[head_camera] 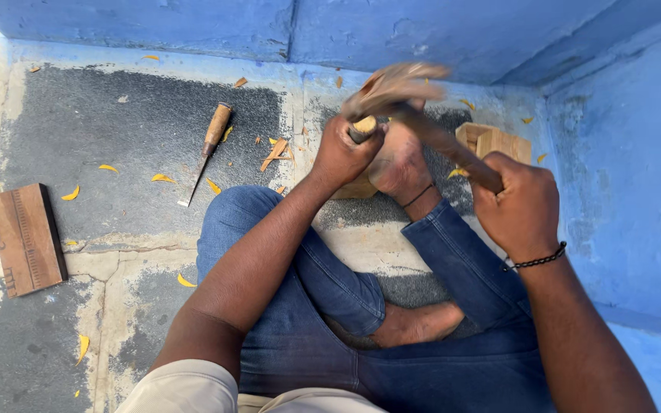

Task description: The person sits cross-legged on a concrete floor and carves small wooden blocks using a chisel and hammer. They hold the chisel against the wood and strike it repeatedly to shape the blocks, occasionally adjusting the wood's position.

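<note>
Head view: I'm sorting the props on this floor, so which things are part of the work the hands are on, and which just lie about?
In use:
left hand gripping a chisel handle
right hand swinging a mallet, blurred
wood piece under the foot

Lying about:
spare chisel
carved wooden block
small wooden box
yellow shavings

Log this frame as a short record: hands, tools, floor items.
left hand: grips a chisel upright
right hand: grips a mallet, blurred in motion
workpiece: wooden piece by the foot
floor: spare chisel, carved wooden block, small wooden box, yellow shavings
walls: blue
</note>
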